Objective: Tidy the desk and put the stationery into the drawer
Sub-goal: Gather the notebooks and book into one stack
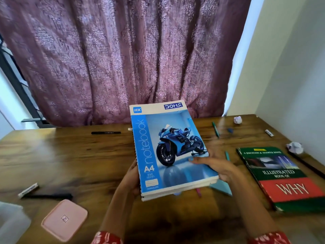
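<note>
Notebooks [168, 150], stacked, are held above the worktop [70, 155] by both hands. Right fingers [198, 162] curl over the cover; left fingers [132, 170] grip the spiral edge, mostly hidden behind it. Beneath the stack, a pink pen [198, 192] is half covered.

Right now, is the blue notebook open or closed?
Closed: the blue notebook shows its whole motorcycle cover, held above the desk by the left hand and right hand.

On bench [73, 155], relative to blue notebook [168, 148]: 1 green book [281, 176] right; 2 paper balls [237, 119] right; 2 teal pens [215, 129] right; 2 black pens [106, 132] left; 1 pink lid [64, 219] lower left.
</note>
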